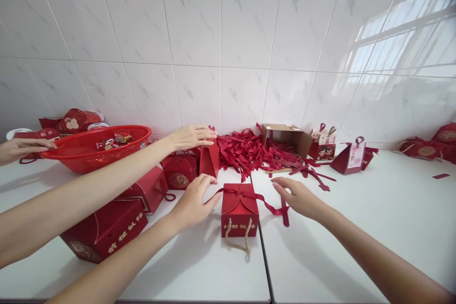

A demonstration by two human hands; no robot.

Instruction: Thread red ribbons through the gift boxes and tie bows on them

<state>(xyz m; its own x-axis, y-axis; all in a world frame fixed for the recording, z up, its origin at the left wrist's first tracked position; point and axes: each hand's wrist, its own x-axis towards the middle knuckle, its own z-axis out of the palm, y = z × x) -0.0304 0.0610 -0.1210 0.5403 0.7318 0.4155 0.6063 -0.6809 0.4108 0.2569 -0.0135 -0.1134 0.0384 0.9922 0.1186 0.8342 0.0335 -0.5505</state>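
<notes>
A red gift box [239, 218] with gold characters and a twisted rope handle [238, 248] stands upright on the white table. A dark red ribbon [261, 197] lies across its top, knotted in the middle, its longer tail trailing right. My left hand [194, 202] is beside the box's left edge, thumb and fingers apart, near the short ribbon end; contact there is unclear. To the right of the box hovers my right hand [299, 195], fingers stretched and apart, just above the loose tail. A dark red strip [285, 217] lies below this hand.
Another person's hand [194, 137] reaches over a tall red box [209, 160]; another hand [30, 146] grips a red basket [101, 154] containing sweets. Red boxes [107, 228] stand at left. Ribbons [244, 149] and an open cardboard box [302, 142] lie by the wall. A seam [265, 256] divides the tabletop.
</notes>
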